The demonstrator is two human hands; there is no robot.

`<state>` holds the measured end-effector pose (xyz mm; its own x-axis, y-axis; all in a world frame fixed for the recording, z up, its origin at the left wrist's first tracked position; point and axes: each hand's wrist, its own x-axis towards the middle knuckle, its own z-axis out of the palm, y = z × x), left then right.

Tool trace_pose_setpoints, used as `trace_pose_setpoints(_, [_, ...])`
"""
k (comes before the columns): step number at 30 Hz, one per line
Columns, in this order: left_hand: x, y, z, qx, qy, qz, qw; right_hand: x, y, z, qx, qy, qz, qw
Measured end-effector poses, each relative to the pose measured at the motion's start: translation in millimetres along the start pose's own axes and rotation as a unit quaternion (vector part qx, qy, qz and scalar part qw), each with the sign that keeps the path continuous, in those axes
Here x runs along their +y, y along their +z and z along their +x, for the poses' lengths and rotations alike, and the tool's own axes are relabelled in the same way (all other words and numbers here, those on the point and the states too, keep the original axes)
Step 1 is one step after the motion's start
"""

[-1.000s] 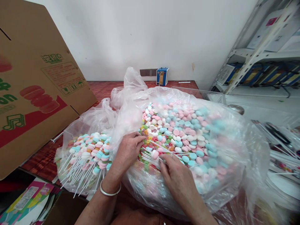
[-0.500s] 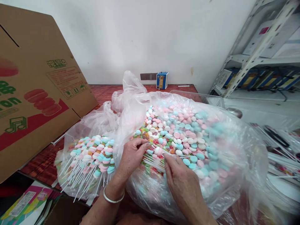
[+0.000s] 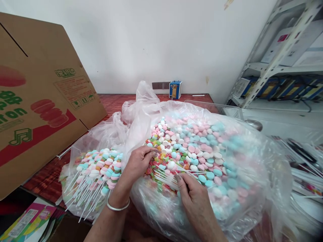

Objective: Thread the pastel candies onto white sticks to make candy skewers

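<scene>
A large clear plastic bag (image 3: 161,107) lies open in front of me, full of pink, white and blue marshmallow candies (image 3: 202,148) with small coloured gummy candies (image 3: 164,156) nearer the left. My left hand (image 3: 140,163) dips into the gummies with bent, closed fingers; what is between the tips is hidden. Lower right, my right hand (image 3: 193,191) pinches a thin white stick, with a pale marshmallow (image 3: 171,165) just beyond its fingertips. Several loose white sticks (image 3: 164,178) rest on the candies between both hands.
Left of the big bag, another clear bag holds stacked marshmallow skewers (image 3: 101,168). A cardboard box (image 3: 50,97) stands at the left. At the wall sits a small blue device (image 3: 175,89); a white metal shelf (image 3: 267,67) rises at the right.
My left hand has drawn away from the pale marshmallow, slightly up and left, into the gummies. My right hand stays by the sticks, a little lower. The view has shifted slightly.
</scene>
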<state>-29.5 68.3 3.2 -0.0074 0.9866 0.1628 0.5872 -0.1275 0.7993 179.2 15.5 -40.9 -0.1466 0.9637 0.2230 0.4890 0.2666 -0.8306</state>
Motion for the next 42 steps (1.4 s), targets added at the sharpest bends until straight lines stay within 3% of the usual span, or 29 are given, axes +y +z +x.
trace_pose_setpoints(3, [-7.6,6.4,10.3,0.068,0.067,0.154,0.983,4.3,-1.8,0.0,0.000,0.010,-0.001,1.000])
trace_pose_setpoints(9, [-8.8,17.6,13.1,0.059,0.088,0.233,0.967,6.7,-2.3,0.2,0.002,0.014,-0.016,1.000])
trace_pose_setpoints(12, [1.0,18.5,6.8,0.081,0.081,0.158,0.981,4.6,-1.9,1.0,0.013,-0.003,-0.038,0.999])
trace_pose_setpoints(15, [12.8,23.5,-0.5,0.057,0.027,-0.024,0.998,2.3,-2.8,1.8,0.005,-0.016,-0.058,0.998])
trace_pose_setpoints(19, [21.1,33.1,-4.5,0.007,-0.025,-0.222,0.975,1.2,-6.9,1.1,0.008,-0.023,-0.088,0.996])
trace_pose_setpoints(24, [20.4,40.5,-6.2,0.004,-0.050,-0.242,0.969,0.6,-11.5,-5.1,0.032,-0.048,-0.175,0.983])
trace_pose_setpoints(28, [22.5,51.3,-16.1,0.076,0.084,-0.089,0.990,-2.0,-9.0,-10.9,0.087,-0.065,-0.281,0.953])
trace_pose_setpoints(31, [25.8,63.5,-25.7,0.121,0.147,-0.031,0.981,-6.2,-8.2,-12.0,0.101,-0.062,-0.263,0.958])
trace_pose_setpoints(35, [28.0,73.4,-32.2,0.080,0.018,-0.202,0.976,-9.2,-13.8,-12.0,0.070,-0.049,-0.118,0.989])
trace_pose_setpoints(37, [28.9,75.0,-32.3,0.057,-0.053,-0.313,0.947,-7.8,-18.1,-13.7,0.053,-0.026,-0.082,0.995])
trace_pose_setpoints(42, [36.6,80.0,-31.3,0.042,-0.135,-0.470,0.871,-2.3,-25.1,-23.0,0.046,0.002,-0.025,0.999])
